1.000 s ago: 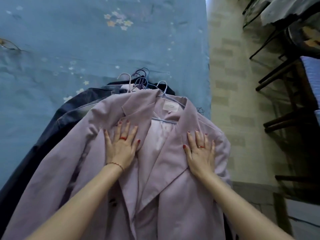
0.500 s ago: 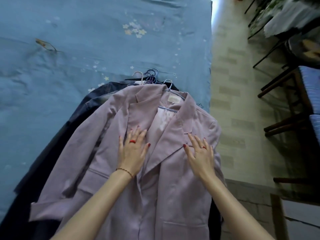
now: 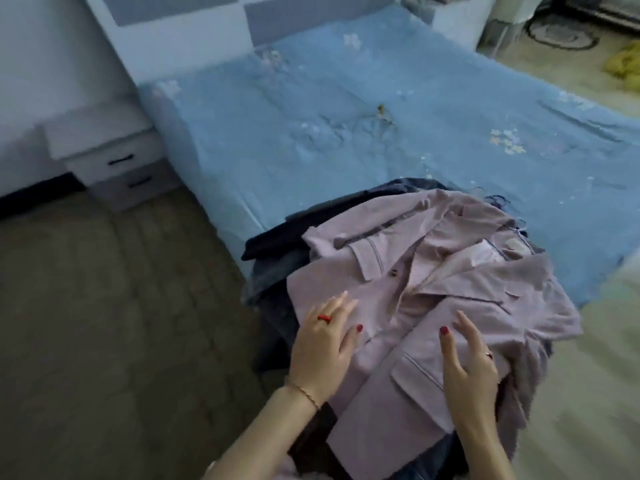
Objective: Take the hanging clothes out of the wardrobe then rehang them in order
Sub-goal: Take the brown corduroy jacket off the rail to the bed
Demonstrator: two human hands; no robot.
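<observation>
A pale lilac blazer (image 3: 460, 292) lies on top of a pile of clothes at the corner of the blue bed (image 3: 346, 109). Dark navy and denim garments (image 3: 277, 251) stick out from under it on the left. The hangers are mostly hidden under the collars. My left hand (image 3: 323, 348) rests flat on the blazer's left front, fingers spread. Above the right front panel, near a pocket, my right hand (image 3: 467, 365) hovers or lightly touches with fingers apart. Neither hand grips anything.
A white bedside cabinet (image 3: 114, 164) with two drawers stands left of the bed by the wall. Brown patterned floor (image 3: 104, 323) spreads to the left. A padded headboard (image 3: 214, 15) is at the top. A yellow heap (image 3: 623, 64) lies on the floor far right.
The view has swung left and up, now showing the headboard and cabinet. Both hands have slid down the blazer from its lapels to the lower front panels.
</observation>
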